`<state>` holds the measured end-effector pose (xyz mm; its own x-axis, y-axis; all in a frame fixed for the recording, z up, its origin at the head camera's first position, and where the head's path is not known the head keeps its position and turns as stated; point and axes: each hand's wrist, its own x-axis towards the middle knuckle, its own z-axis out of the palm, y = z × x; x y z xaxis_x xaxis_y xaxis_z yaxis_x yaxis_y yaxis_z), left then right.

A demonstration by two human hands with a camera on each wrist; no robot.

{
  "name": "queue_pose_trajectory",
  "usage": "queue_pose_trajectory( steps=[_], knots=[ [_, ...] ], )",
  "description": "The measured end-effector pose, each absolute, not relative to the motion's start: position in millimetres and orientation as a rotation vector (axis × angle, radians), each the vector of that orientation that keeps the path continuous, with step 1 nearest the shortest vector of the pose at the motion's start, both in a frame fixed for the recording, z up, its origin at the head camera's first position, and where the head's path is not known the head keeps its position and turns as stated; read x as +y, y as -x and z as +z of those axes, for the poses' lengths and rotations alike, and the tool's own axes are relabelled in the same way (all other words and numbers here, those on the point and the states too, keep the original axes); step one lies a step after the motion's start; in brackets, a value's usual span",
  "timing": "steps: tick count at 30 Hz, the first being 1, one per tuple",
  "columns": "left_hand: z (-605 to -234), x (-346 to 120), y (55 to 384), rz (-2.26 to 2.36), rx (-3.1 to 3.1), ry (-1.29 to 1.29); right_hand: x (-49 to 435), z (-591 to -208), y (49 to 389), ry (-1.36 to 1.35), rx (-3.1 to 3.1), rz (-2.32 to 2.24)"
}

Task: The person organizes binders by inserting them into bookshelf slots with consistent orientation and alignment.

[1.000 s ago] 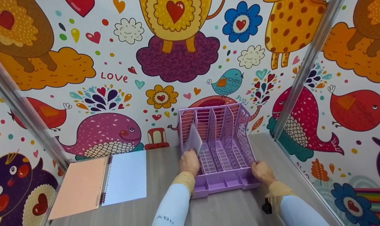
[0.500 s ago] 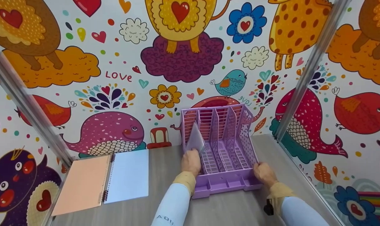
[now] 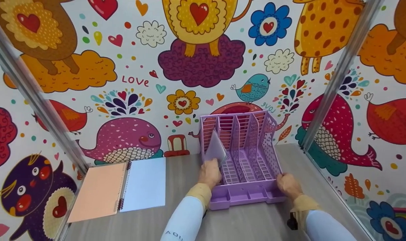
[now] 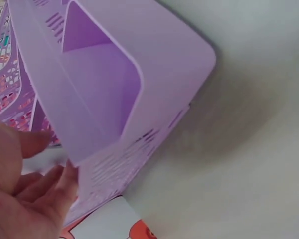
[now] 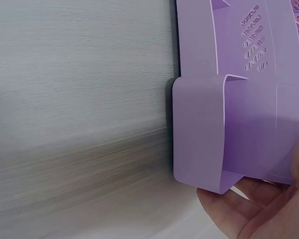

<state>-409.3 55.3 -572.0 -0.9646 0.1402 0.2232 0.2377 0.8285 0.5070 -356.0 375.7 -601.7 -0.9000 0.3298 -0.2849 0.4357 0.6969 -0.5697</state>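
Observation:
A purple desk file organizer [image 3: 245, 197] with several upright slots stands on the table near the back wall. In its leftmost slot a thin pale booklet [image 3: 215, 149] stands upright, slightly angled. My left hand [image 3: 210, 172] holds the booklet's near lower edge; in the left wrist view the thumb [image 4: 34, 143] and curled fingers lie beside the organizer's side wall, partly hidden by it. My right hand [image 3: 289, 185] grips the organizer's front right corner. From the right wrist view, its fingers [image 5: 229, 206] reach under the front tray's end.
To the left lie an orange sheet or cover [image 3: 99, 192] and a white spiral-bound notebook [image 3: 144, 184], side by side. The cartoon-printed back wall [image 3: 181, 72] rises behind the organizer. Metal posts [image 3: 340, 73] stand at the corners, and grey table [image 3: 246, 221] shows in front.
The head view has swung a little to the left, so everything appears farther right. Both hands keep their places on the booklet and the organizer.

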Motion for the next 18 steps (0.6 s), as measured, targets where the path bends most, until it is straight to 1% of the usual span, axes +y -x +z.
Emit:
queue_pose_trajectory(
  steps=[4,7,8,9,12,15,16,18],
  knots=[
    [-569,51,406,-0.854,-2.841,0.341,377,-601,354,-0.586,2.744,-0.981],
    [-573,50,410,-0.863,-2.802,0.398,381,-600,351,-0.565,2.784,-0.944],
    [-575,49,412,-0.869,-2.792,0.407,382,-601,351,-0.563,2.79,-0.935],
    [-594,46,424,-0.879,-2.753,0.435,383,-601,351,-0.56,2.791,-0.929],
    [-599,35,428,-0.923,-2.725,0.414,383,-602,352,-0.566,2.748,-0.956],
    [-594,20,424,-0.979,-2.705,0.361,381,-602,354,-0.569,2.705,-0.985],
    [-575,16,411,-0.99,-2.716,0.323,380,-601,355,-0.569,2.698,-0.99],
    [-570,4,406,-0.997,-2.689,0.301,378,-601,357,-0.565,2.696,-0.989]
  ],
)
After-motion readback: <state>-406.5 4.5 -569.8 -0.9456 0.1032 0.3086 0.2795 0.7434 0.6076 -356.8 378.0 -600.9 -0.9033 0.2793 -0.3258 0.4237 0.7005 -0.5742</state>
